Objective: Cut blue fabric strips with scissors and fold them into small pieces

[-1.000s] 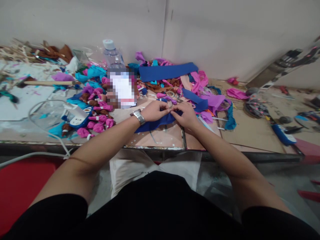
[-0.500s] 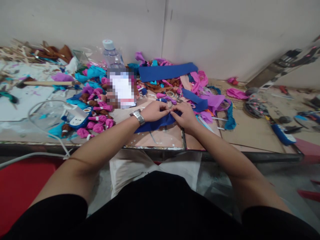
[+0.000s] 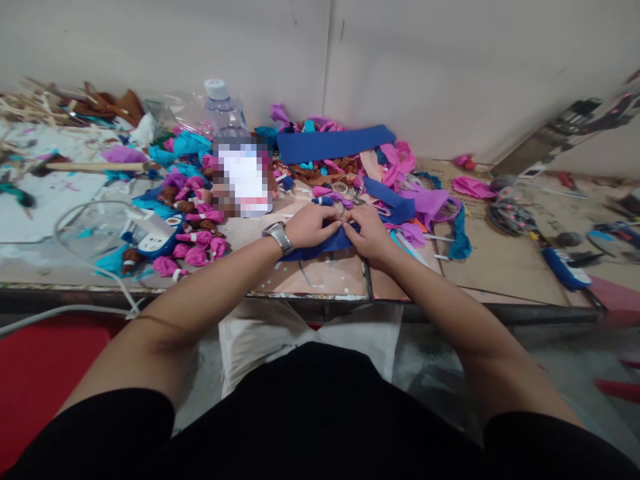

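A dark blue strip of fabric (image 3: 320,251) lies under both hands near the front of the table. My left hand (image 3: 311,227), a metal watch at its wrist, pinches the strip's upper edge. Right beside it, my right hand (image 3: 369,232) grips the same edge, the two thumbs almost meeting. Just beyond the fingertips sits a small roll of tape (image 3: 341,189). Another blue strip (image 3: 390,200) lies to the right of it, and a longer blue strip (image 3: 335,144) rests on the heap behind. What lies under the fingers is hidden.
A clear bottle (image 3: 225,113) stands behind a phone with a blurred screen (image 3: 245,177). Pink, brown and turquoise tied fabric bundles (image 3: 197,248) crowd the left, near a hammer (image 3: 95,166) and a power strip (image 3: 160,239). Cardboard (image 3: 493,260) covers the right side.
My hands stay close together at the blue strip's edge, with small finger movements. My left wrist has shifted slightly right, and less of the strip's left end shows.
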